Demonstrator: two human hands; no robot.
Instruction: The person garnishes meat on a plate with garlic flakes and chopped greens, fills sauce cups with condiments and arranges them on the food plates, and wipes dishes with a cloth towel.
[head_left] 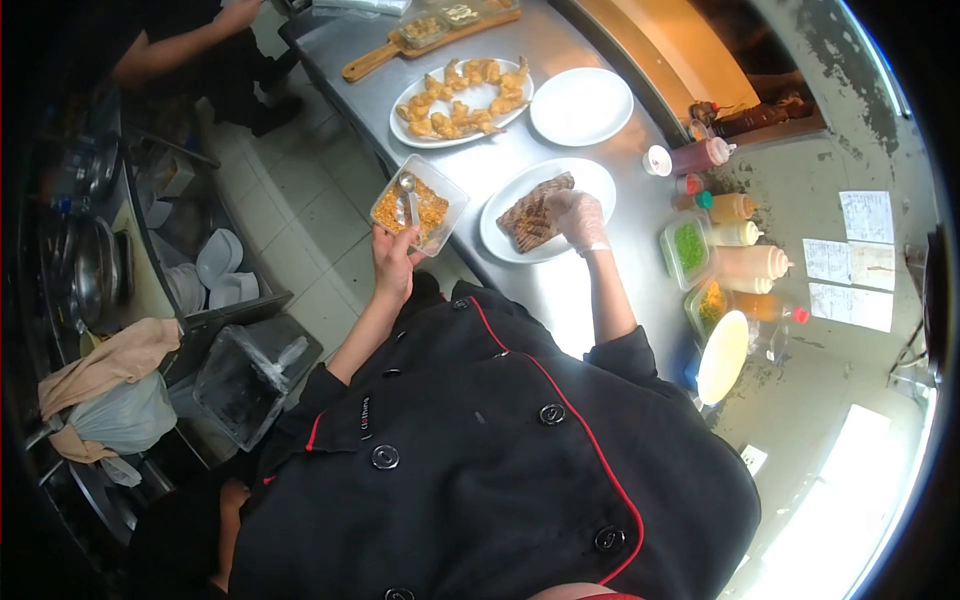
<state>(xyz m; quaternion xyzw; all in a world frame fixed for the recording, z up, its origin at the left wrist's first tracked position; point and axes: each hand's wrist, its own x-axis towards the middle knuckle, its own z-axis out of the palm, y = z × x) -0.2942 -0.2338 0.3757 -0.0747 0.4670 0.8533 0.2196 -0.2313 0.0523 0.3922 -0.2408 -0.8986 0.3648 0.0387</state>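
Observation:
My left hand (394, 262) is closed on the near edge of a clear plastic container (444, 232), out past the table's edge. Inside lie orange-brown crumbs (430, 209) and a metal spoon (411, 197). My right hand (578, 220), in a clear glove, has its fingers curled together at the right side of a grilled piece of meat (530, 217) with dark sear marks. The meat rests on a white oval plate (597, 177). What the right fingers pinch, if anything, is hidden, and I cannot tell whether they touch the meat.
A platter of fried pieces (449, 123), a white plate (582, 106) and a wooden board (372, 65) stand farther along the steel table. Sauce bottles (750, 262) and a tub of chopped greens (688, 248) line the right. Another person (170, 60) stands at upper left.

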